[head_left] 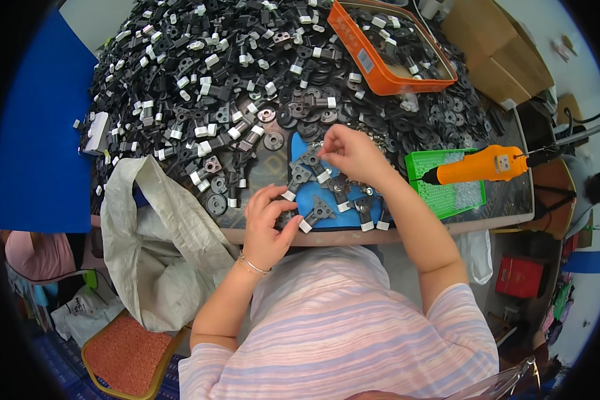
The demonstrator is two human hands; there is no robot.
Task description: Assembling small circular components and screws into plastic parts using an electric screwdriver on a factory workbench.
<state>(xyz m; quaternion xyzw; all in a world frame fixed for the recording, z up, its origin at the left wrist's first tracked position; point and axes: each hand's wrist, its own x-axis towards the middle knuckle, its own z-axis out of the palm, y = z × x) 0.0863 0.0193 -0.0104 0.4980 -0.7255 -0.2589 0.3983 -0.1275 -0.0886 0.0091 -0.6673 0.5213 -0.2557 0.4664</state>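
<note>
On a blue mat (307,199) at the table's front edge lie several black bracket-like parts with white ends. My left hand (268,219) rests there with its fingers apart. Its fingertips are by the white end of one black part (301,175), and its thumb is beside another black part (321,208). Above the mat, my right hand (355,155) is pinched closed at the edge of a further black part (310,157). Whatever lies between those fingertips is too small to make out. Small metal pieces (369,191) are scattered beside my right wrist.
A large heap of black-and-white parts (180,73) covers the back left. An orange tray (380,79) stands at the back. To the right are a green basket (440,212) and an orange electric screwdriver (483,165) hanging over it. A white sack (160,247) hangs at the left edge.
</note>
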